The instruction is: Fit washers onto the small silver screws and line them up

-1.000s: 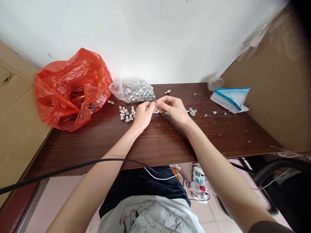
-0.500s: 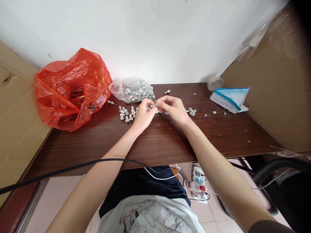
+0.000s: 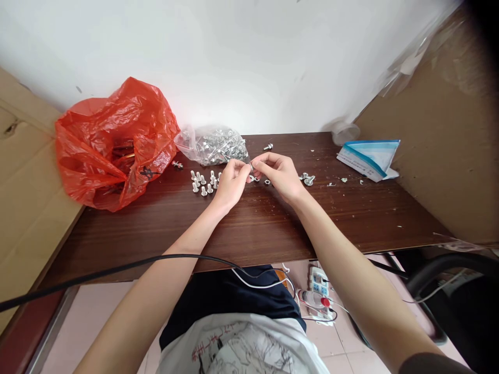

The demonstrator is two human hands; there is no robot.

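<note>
My left hand [image 3: 231, 183] is closed in a pinch above the table, holding a bolt that its thumb now mostly hides. Against it, the fingertips of my right hand [image 3: 277, 174] are pinched on a small silvery washer [image 3: 250, 167] at the bolt's end. Several bolts [image 3: 195, 187] stand on their heads beside my left hand. Under and between the hands lie small loose rings and a nut [image 3: 267, 182]. To the right of my right hand are a few bolts with washers [image 3: 309, 180].
Behind the hands lies a clear bag of hardware [image 3: 218, 145], with an assembled bolt [image 3: 268, 147] beside it. A red plastic bag [image 3: 117, 140] stands left. A blue-and-white packet [image 3: 368, 158] and a clear cup [image 3: 345, 134] sit right. A black cable [image 3: 156, 258] crosses in front.
My left thumb has moved over the bolt, which showed between the fingertips before. Both hands stay in nearly the same place.
</note>
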